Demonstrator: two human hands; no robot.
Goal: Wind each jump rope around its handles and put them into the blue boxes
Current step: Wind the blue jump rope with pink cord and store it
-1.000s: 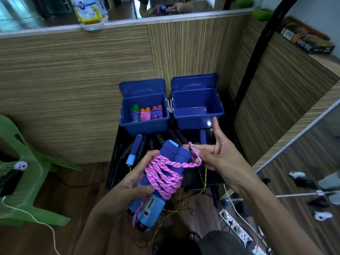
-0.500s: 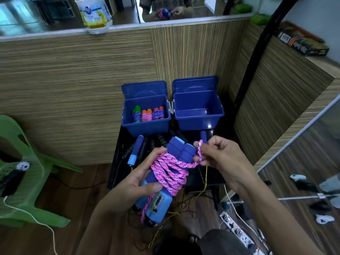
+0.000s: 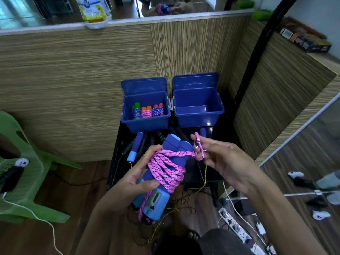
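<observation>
Left hand: the left hand (image 3: 136, 178) grips the pair of chunky blue foam jump-rope handles (image 3: 166, 173) from the left side, thumb pressed across the front, fingers curled behind.
Rope: the pink braided rope with dark flecks (image 3: 166, 169) is wound in several loose turns round the middle of the handles; one strand hangs down past the lower end, where a small counter window shows on one handle.
Right hand: the right hand (image 3: 223, 161) pinches the free end loop of the pink rope between thumb and forefinger, just right of the handle tops; the other fingers are loosely spread.
Bundle position: held in the air in front of the person, over the near edge of the low black table (image 3: 195, 173), short of both boxes.
Left box: the open blue plastic box on the left (image 3: 147, 122) holds three wound ropes (image 3: 146, 112) with green, orange and red handle ends.
Right box: the open blue plastic box on the right (image 3: 197, 116), just beside it, lid up against the wood-grain wall.
Table: more ropes lie there, among them a blue-handled one (image 3: 135, 149) and dark-handled ones.
Floor: a green plastic chair (image 3: 24, 173) stands at the left, a white power strip (image 3: 237, 227) at the right.
</observation>
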